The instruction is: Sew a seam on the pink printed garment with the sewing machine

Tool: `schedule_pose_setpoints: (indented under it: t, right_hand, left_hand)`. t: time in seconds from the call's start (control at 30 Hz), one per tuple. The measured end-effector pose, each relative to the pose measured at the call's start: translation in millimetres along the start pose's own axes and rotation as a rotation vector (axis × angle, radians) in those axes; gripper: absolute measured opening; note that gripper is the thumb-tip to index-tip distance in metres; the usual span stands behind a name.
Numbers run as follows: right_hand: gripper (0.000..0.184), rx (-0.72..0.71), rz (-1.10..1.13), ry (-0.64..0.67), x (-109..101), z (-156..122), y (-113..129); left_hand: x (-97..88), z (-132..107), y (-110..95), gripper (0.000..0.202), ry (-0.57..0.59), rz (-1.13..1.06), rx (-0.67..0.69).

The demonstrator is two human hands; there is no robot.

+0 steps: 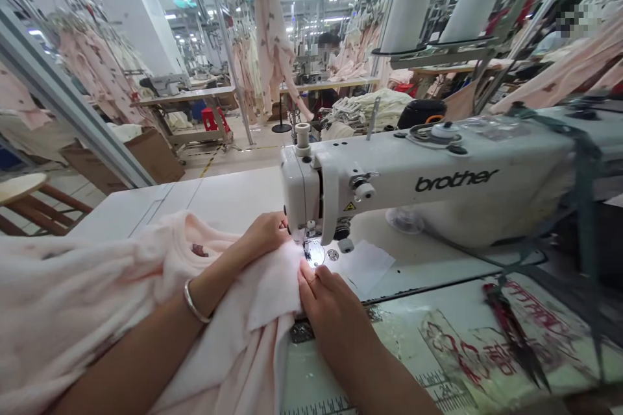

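A pale pink garment (pixel 97 298) lies across the white sewing table (pixel 228 198) and over my left forearm. My left hand (pixel 265 233), with a silver bangle on the wrist, rests on the fabric just left of the needle and presser foot (pixel 307 248) of the white Brother sewing machine (pixel 438 185). My right hand (pixel 331 308) presses flat on the fabric's edge right in front of the needle plate, fingertips almost touching the foot. Both hands pin the cloth down; neither lifts it.
A small white fabric piece (pixel 367 262) lies right of the needle plate. Red-handled snips (pixel 511 331) lie on the table at right, over a printed sheet and ruler markings. Pink garments hang on racks behind; a wooden stool (pixel 29 198) stands at left. Another person sits far back.
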State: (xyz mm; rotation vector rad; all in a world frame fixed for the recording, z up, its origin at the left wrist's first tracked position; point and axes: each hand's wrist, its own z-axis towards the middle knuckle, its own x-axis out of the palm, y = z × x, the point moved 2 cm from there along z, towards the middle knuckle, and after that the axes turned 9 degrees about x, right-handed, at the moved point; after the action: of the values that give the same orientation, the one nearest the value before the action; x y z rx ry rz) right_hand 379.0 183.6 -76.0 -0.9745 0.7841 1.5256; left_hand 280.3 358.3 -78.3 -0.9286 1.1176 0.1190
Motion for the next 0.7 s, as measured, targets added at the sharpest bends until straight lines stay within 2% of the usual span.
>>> schedule_pose_setpoints:
  t: [0.27, 0.33, 0.4, 0.5, 0.57, 0.63, 0.7]
  right_hand:
    - [0.041, 0.078, -0.036, -0.088, 4, -9, 17]
    - [0.04, 0.095, -0.007, -0.086, -2, -9, 16]
    - [0.038, 0.109, 0.05, -0.073, -16, -9, 14]
    - [0.041, 0.044, 0.23, -0.103, -49, -13, 24]
    - [0.046, -0.046, 0.347, -0.191, -73, -16, 38]
    - [0.046, -0.11, 0.383, -0.269, -92, -17, 53]
    - [0.043, -0.139, 0.393, -0.28, -105, -15, 63]
  left_hand:
    - [1.8, -3, -8, 0.009, 0.02, 0.093, -0.025]
    - [-3.7, -9, -11, 0.01, 0.017, 0.118, -0.047]
    - [-19.0, -25, -20, 0.013, -0.002, 0.15, -0.081]
    - [-56.4, -71, -52, 0.016, -0.05, 0.151, -0.127]
    - [-79.5, -108, -85, 0.019, -0.054, -0.014, -0.123]
    - [-94.3, -141, -119, 0.027, -0.054, -0.219, -0.151]
    - [-101.0, -164, -145, 0.032, -0.089, -0.34, -0.185]
